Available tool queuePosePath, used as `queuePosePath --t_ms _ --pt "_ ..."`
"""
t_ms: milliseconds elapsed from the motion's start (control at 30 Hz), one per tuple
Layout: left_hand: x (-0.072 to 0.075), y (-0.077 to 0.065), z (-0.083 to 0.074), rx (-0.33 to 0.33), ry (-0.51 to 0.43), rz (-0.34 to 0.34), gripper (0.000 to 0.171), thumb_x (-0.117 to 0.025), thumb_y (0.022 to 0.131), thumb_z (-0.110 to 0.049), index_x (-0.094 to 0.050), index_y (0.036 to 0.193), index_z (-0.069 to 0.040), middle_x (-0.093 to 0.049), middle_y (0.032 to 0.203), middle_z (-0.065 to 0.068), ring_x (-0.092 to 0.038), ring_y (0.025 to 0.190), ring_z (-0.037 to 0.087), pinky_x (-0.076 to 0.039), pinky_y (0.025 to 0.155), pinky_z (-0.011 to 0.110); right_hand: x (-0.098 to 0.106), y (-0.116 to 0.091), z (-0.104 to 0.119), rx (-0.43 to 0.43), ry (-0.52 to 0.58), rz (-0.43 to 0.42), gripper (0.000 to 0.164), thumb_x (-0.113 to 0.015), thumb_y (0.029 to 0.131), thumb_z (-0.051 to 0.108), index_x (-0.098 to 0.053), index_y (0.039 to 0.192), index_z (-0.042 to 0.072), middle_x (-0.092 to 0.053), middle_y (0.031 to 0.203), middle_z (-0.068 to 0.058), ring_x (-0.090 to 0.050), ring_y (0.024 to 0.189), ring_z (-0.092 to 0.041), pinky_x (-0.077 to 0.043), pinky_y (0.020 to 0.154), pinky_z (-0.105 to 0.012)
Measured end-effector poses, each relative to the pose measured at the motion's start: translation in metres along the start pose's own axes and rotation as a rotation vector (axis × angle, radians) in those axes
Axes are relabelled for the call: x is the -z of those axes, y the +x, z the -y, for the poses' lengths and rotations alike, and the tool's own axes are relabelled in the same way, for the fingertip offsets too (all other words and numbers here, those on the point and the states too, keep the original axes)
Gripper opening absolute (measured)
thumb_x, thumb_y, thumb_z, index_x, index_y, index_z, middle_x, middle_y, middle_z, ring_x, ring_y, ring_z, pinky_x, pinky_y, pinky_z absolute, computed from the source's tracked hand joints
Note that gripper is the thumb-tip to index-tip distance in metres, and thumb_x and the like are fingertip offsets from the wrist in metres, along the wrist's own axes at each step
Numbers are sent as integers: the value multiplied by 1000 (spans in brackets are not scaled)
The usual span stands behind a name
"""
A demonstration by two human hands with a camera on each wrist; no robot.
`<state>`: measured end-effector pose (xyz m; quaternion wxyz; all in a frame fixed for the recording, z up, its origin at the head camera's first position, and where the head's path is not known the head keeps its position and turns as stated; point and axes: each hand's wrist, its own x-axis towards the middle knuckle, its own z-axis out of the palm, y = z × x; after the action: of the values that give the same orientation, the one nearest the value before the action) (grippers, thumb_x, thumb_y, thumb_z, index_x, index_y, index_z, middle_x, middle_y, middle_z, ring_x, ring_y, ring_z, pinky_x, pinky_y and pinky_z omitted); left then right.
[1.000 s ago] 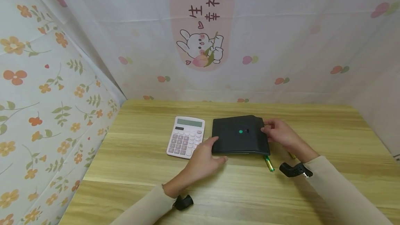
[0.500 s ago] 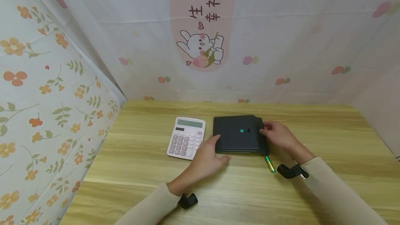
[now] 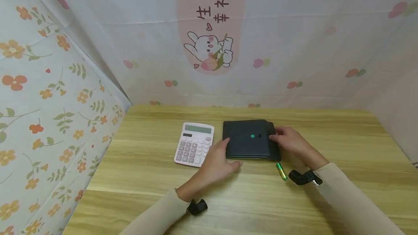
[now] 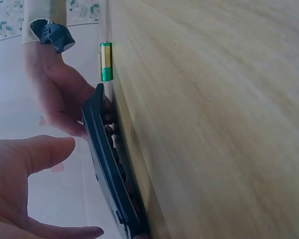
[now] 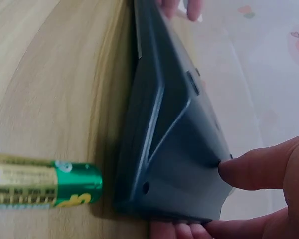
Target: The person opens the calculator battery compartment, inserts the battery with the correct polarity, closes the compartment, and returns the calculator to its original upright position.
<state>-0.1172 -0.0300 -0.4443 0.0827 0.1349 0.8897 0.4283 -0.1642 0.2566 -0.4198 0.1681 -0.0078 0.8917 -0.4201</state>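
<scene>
Lying near black device (image 3: 243,144), pale calculator (image 3: 192,146), battery (image 3: 281,172)

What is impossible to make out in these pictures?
Head view: the underside of the black device, hidden by its own body.
Head view: the lower right corner of the white calculator, behind the left hand.
Right wrist view: the small print on the battery, too blurred to read.
</scene>
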Motion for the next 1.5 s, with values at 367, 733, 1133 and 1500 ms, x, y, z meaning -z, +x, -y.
queuePosePath --t_ms 367,733,1133,1500 --pt "-7 6 13 -22 52 26 95 -86 88 -44 -48 162 3 -47 163 33 -42 152 52 -41 118 66 -3 0 2 -10 44 19 56 -60 110 18 -48 149 -22 -64 135 -35 -66 116 -39 -58 89 -43" --pt "-13 12 25 11 59 68 102 -85 87 -48 -43 166 -1 -40 168 31 -36 156 51 -38 120 66 -9 1 3 -45 108 21 60 -61 110 19 -45 151 -21 -64 133 -35 -71 108 -33 -64 83 -42" --pt "-12 11 24 -12 58 47 97 -84 88 -48 -45 165 -2 -44 166 29 -38 155 50 -38 122 64 -8 0 3 -35 29 12 67 -61 110 25 -42 153 -23 -57 145 -41 -67 121 -43 -62 91 -47" --pt "-12 12 24 -4 48 39 99 -86 87 -48 -46 165 -3 -48 166 22 -42 154 44 -37 123 59 -6 0 7 3 -86 0 70 -62 108 26 -42 150 -26 -51 149 -47 -56 137 -56 -50 109 -63"
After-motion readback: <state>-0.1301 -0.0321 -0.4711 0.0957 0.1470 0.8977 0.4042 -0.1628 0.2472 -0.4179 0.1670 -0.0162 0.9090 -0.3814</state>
